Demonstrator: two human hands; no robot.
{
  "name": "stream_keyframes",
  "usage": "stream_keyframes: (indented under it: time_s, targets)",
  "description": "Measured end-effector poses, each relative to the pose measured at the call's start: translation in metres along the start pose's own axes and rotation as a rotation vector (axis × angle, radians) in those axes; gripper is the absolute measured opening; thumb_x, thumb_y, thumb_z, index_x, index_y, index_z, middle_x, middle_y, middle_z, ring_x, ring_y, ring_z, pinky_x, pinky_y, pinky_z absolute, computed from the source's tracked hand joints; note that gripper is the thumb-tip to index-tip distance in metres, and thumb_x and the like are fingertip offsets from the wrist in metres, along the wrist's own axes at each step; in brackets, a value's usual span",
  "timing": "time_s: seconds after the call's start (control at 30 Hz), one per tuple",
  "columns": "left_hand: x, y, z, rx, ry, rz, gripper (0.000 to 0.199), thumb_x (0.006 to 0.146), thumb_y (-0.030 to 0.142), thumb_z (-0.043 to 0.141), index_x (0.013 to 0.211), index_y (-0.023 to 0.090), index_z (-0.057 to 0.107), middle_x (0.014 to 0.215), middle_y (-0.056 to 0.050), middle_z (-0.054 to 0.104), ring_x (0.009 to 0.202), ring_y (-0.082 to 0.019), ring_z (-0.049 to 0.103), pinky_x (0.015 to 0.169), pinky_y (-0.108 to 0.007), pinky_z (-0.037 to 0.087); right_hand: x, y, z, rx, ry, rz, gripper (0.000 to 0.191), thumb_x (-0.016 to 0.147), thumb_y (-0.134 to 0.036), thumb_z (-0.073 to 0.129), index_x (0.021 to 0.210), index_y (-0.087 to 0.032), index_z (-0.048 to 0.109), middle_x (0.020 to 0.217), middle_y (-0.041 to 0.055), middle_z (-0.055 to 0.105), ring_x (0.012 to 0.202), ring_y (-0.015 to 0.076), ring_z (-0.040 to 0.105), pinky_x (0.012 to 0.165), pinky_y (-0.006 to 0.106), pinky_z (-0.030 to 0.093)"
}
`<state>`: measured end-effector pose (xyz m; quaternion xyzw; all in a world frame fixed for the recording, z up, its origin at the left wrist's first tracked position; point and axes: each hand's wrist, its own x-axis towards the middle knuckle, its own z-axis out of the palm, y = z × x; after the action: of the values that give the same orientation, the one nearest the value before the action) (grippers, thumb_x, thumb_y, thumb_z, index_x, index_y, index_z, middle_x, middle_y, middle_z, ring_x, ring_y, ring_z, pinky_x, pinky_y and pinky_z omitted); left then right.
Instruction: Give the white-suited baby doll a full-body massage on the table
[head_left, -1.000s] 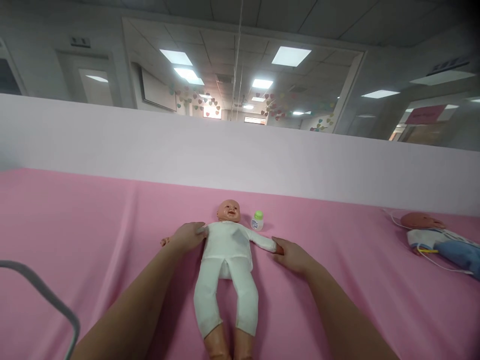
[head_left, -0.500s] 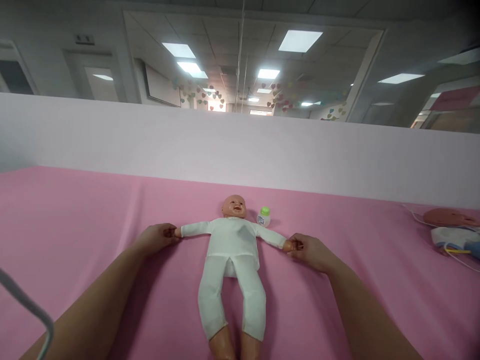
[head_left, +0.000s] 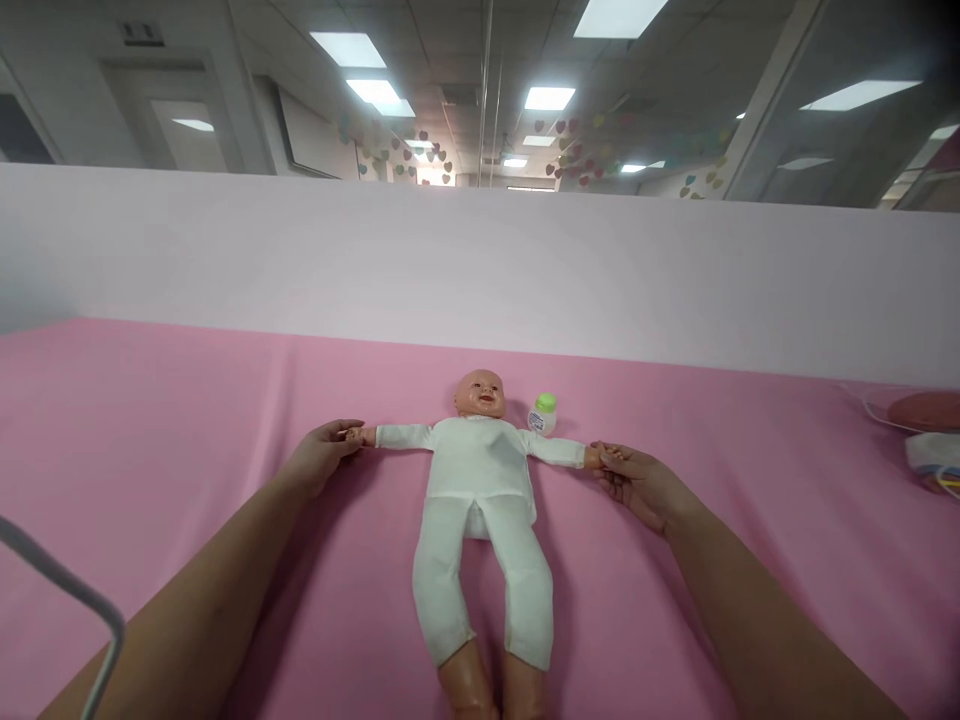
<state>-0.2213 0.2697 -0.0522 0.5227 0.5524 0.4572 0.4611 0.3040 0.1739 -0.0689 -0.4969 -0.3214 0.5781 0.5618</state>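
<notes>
A baby doll (head_left: 480, 460) in a white top and trousers lies on its back on the pink sheet (head_left: 180, 420), arms stretched out to both sides, bare lower legs towards me. My left hand (head_left: 328, 452) holds the doll's hand on the left between thumb and fingers. On the right, my right hand (head_left: 637, 482) grips the doll's other hand, with its fingers curled beneath. A small clear bottle with a green cap (head_left: 543, 414) stands beside the doll's head, just above the arm on the right.
A white padded wall (head_left: 450, 270) runs along the back edge of the pink surface. At the far right lie a reddish-brown object (head_left: 924, 410) and a white and blue item (head_left: 934, 455) with thin cords. A grey curved tube (head_left: 67, 580) crosses the lower left.
The view has tilted down and shifted slightly left, so the doll sits higher and further right. My fingers have shifted a little on the doll's hands; both are still held.
</notes>
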Motion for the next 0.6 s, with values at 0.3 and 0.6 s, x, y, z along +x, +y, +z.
stream_keyframes:
  time_s: [0.3, 0.6]
  targets:
    - [0.0056, -0.0029, 0.0056, -0.045, 0.037, -0.029, 0.049, 0.067, 0.053, 0.087, 0.099, 0.017, 0.077, 0.073, -0.004, 0.073, 0.062, -0.017, 0.066, 0.06, -0.028, 0.054, 0.0036, 0.0083, 0.0053, -0.179, 0.021, -0.044, 0.038, 0.078, -0.047, 0.088, 0.101, -0.018, 0.08, 0.082, 0.0036, 0.064, 0.068, 0.011, 0.051, 0.055, 0.02, 0.047]
    - [0.0079, -0.0007, 0.002, -0.219, -0.002, -0.157, 0.047, 0.068, 0.008, 0.082, 0.114, 0.017, 0.074, 0.101, -0.011, 0.079, 0.083, -0.02, 0.076, 0.083, -0.031, 0.063, 0.008, 0.0083, -0.0004, -0.019, -0.019, -0.02, 0.032, 0.074, -0.025, 0.09, 0.104, -0.021, 0.079, 0.101, 0.0067, 0.071, 0.082, 0.0156, 0.063, 0.079, 0.027, 0.06]
